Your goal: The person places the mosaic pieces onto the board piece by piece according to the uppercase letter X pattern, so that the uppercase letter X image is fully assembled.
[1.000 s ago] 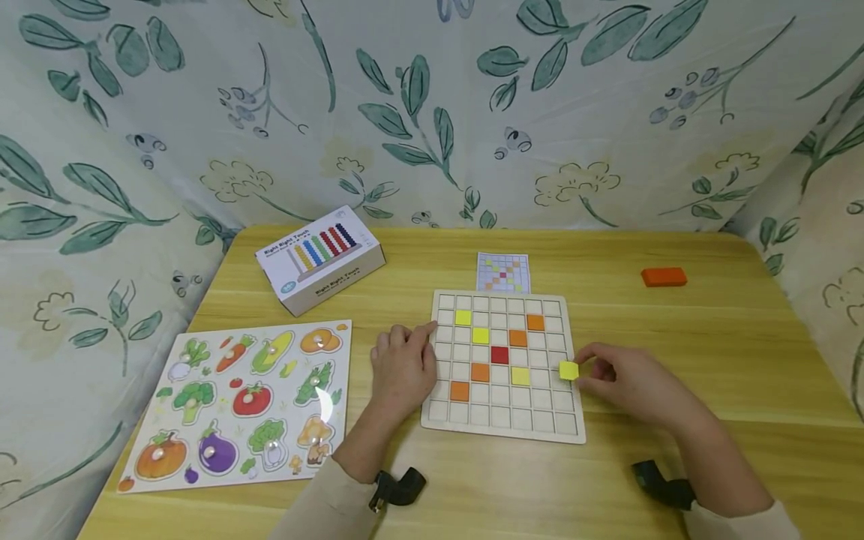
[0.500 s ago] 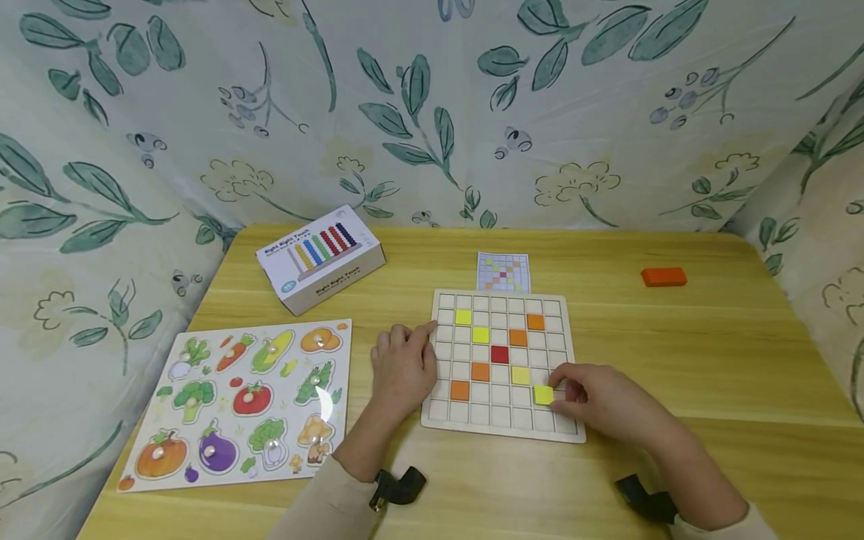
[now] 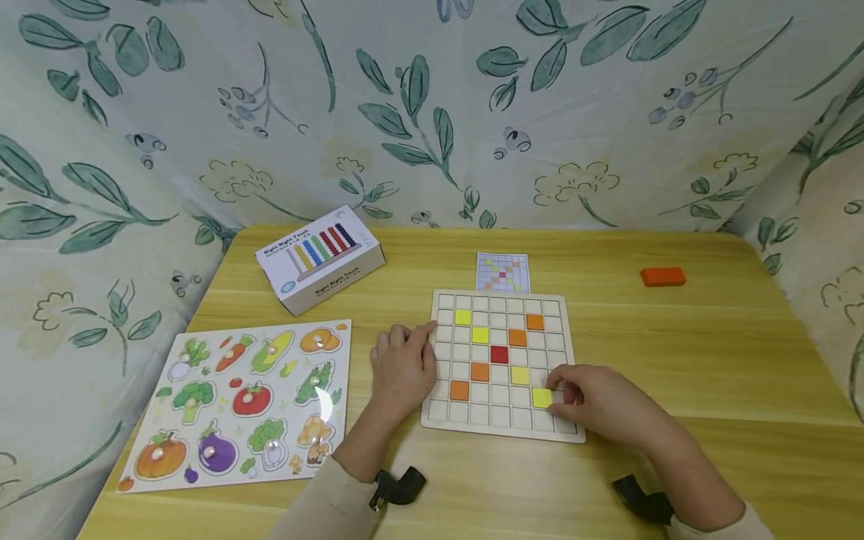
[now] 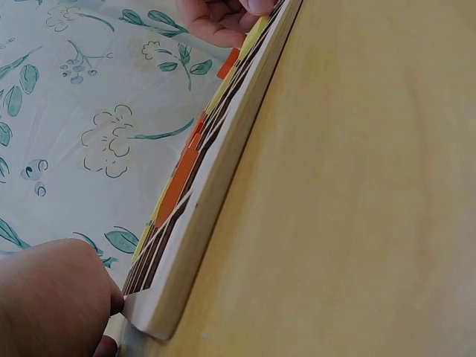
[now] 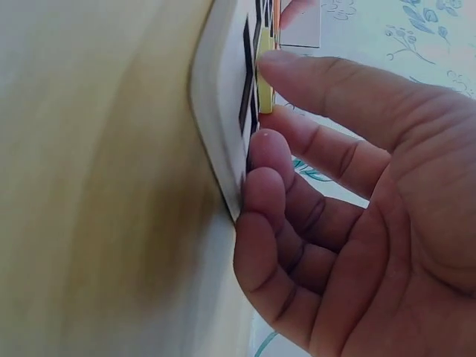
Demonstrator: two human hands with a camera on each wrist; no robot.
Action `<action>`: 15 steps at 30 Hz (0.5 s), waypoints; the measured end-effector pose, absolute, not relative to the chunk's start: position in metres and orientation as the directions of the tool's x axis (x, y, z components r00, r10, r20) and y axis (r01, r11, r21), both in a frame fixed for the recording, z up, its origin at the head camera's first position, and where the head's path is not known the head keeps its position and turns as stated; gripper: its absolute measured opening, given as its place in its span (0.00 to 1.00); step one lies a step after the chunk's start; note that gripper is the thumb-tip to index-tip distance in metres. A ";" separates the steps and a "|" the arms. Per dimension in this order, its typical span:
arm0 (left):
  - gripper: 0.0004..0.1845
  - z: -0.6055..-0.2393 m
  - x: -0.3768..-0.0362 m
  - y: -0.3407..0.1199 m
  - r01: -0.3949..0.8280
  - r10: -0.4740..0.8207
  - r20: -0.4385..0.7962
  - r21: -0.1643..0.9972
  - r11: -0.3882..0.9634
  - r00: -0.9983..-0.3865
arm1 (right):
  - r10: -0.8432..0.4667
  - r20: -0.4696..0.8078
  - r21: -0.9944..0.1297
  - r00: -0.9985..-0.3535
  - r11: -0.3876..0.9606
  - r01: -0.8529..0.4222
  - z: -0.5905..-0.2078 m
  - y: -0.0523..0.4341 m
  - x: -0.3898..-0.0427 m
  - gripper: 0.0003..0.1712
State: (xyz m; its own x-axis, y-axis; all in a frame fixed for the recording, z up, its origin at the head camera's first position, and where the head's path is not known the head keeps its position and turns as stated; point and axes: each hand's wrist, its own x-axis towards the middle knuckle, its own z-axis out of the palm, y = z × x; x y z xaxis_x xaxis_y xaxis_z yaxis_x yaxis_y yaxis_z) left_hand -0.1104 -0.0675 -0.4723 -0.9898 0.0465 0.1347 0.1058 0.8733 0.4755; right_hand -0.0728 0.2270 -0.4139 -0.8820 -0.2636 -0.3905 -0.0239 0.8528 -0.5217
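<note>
Yellow tile (image 3: 541,397) now seated, R hand (image 3: 597,409) touching

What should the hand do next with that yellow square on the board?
Probably let go and lift away. The right hand has its fingertips on the yellow square, which already looks seated in a cell of the board, while the left hand steadies the board's edge.
</note>
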 end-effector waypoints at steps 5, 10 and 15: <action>0.20 -0.473 -0.111 -0.067 0.106 0.046 0.136 0.474 0.874 -0.990 | -0.289 -0.349 -0.523 -0.892 0.849 -0.070 -0.410 0.222 -0.070 0.13; 0.20 -0.472 -0.111 -0.068 0.103 0.046 0.131 0.474 0.874 -0.990 | -0.358 -0.257 -0.528 -0.898 0.830 -0.179 -0.407 0.204 -0.067 0.10; 0.20 -0.472 -0.110 -0.068 0.101 0.046 0.126 0.474 0.875 -0.991 | -0.483 -0.145 -0.534 -0.864 0.773 -0.342 -0.408 0.179 -0.065 0.08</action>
State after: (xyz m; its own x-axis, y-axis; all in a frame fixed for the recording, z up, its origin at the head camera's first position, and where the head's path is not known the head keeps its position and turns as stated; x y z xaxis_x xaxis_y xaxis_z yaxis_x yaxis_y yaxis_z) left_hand -0.1105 -0.0675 -0.4717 -0.9910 0.0457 0.1260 0.1006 0.8748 0.4740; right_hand -0.0655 0.1794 -0.4082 -0.8637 -0.4827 -0.1452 -0.3422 0.7731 -0.5341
